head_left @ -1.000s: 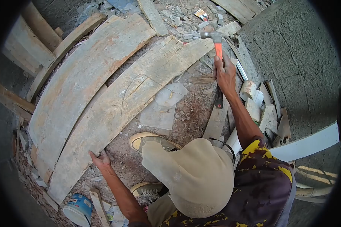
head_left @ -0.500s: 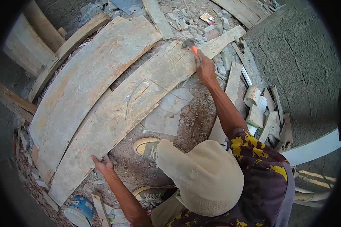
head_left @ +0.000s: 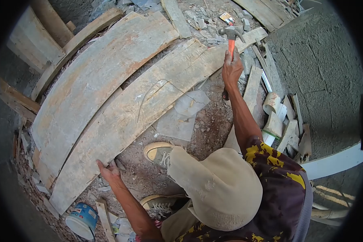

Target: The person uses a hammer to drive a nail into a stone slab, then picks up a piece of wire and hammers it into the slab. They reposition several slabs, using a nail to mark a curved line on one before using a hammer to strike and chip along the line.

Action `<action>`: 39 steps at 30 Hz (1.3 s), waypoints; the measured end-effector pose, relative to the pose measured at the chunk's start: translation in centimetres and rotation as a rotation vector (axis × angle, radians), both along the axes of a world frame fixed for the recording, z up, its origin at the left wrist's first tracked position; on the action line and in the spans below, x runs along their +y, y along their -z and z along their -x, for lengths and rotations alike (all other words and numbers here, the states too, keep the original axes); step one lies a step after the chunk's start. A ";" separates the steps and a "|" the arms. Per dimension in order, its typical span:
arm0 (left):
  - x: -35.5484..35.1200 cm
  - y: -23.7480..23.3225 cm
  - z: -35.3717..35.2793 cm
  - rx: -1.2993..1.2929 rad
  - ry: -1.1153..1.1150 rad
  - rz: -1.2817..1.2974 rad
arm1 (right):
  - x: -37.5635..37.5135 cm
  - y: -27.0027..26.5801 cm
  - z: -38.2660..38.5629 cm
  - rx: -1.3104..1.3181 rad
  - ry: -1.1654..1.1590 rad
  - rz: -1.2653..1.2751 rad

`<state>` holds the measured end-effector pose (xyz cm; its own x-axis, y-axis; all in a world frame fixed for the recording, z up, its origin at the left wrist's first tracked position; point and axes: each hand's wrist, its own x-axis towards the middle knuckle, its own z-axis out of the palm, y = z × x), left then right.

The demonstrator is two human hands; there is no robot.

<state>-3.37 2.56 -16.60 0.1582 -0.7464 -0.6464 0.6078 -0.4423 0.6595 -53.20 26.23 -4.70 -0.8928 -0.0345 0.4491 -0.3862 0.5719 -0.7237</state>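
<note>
Right hand [head_left: 232,70] grips hammer [head_left: 230,38]; left hand [head_left: 108,170] steadies curved board [head_left: 137,113].

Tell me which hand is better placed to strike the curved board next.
Right. The right hand holds the hammer over the far end of the curved board; the left hand rests on its near end.

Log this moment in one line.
right hand: holds hammer over board's far end | left hand: on board near edge
</note>
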 end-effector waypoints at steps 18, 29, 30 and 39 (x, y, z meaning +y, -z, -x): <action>-0.1 0.9 0.3 0.034 -0.019 -0.016 | 0.8 5.1 3.2 -0.001 -0.249 -0.319; -1.4 -10.6 1.9 -0.196 0.039 0.262 | 10.0 6.2 -2.9 -0.393 0.090 -0.004; -2.2 -10.6 1.6 -0.172 0.108 0.383 | 10.4 6.7 -3.1 -0.396 0.068 -0.041; -6.5 -16.5 9.1 -1.078 0.504 0.903 | 8.3 5.9 -3.2 -0.804 -0.275 -0.100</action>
<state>-12.47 -3.93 -0.13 -0.1422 -0.9406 0.3083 -0.4259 0.3394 0.8387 -50.02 34.54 -10.58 -0.8930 -0.3024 -0.3334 0.0883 0.6087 -0.7885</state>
